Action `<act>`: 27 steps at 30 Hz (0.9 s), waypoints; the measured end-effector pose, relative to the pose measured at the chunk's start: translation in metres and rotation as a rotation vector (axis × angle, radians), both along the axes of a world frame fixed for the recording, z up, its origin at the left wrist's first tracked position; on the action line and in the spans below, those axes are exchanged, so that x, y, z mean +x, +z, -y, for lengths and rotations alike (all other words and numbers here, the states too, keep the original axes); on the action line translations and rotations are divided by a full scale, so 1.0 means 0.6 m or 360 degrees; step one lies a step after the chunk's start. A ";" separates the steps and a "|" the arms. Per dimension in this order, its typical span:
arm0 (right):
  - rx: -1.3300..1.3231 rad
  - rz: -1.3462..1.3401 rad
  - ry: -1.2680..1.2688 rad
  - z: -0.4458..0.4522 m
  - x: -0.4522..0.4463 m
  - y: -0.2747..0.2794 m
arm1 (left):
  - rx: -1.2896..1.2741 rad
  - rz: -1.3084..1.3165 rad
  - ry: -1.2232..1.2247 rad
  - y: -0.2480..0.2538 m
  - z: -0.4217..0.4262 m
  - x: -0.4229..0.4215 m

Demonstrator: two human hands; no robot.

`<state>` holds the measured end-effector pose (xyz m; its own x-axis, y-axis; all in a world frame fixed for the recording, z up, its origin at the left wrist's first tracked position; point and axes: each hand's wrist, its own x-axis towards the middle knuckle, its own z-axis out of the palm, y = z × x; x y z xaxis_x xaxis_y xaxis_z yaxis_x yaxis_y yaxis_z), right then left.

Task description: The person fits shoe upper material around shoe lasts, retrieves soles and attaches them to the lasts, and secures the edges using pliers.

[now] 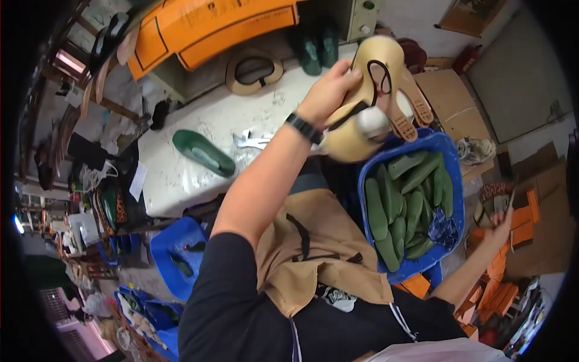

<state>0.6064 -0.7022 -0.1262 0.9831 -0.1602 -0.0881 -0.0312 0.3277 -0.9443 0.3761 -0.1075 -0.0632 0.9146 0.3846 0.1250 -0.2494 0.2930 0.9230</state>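
Note:
My left hand (330,89), with a dark band on its wrist, grips a beige shoe piece (369,63) with black edging over the table's right end. A second, blurred beige piece (347,142) hangs below it. Tan sole-like parts (405,117) show just to their right. Far to the right, my right hand (499,224) has its fingers bent around something too small to tell, beside a leopard-print piece (494,191). On the white table (181,136) lie a dark green shoe piece (203,152) and a beige ring-shaped piece (253,71).
A blue bin (457,181) full of green sole-shaped pieces (414,208) stands right of my lap. Another blue bin (161,247) is at the lower left. An orange box (208,27) and green shoes (319,51) are at the back. Cardboard (449,99) lies behind the full bin.

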 end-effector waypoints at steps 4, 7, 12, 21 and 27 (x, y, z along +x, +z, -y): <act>0.0150 -0.0047 0.0573 -0.199 -0.081 0.017 | 0.0388 -0.0471 0.0670 -0.055 -0.066 0.071; 0.0507 -0.0041 0.1120 -0.349 -0.163 0.070 | 0.0885 -0.0568 0.0888 -0.034 -0.068 0.036; 0.1160 -0.0111 0.2359 -0.589 -0.259 0.101 | 0.1181 -0.0138 0.0480 0.061 -0.051 -0.124; -0.0745 0.1646 0.1293 -0.823 -0.407 0.115 | 0.0451 -0.0601 0.0673 0.158 -0.150 -0.380; 0.0056 0.0454 0.1800 -0.903 -0.419 0.168 | 0.0575 -0.0393 0.0941 0.135 -0.150 -0.525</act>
<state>0.3551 -0.1602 -0.0252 0.5487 0.8181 0.1723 -0.1104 0.2752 -0.9550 0.0613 -0.0175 0.0181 0.5852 0.7961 0.1546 -0.0438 -0.1593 0.9863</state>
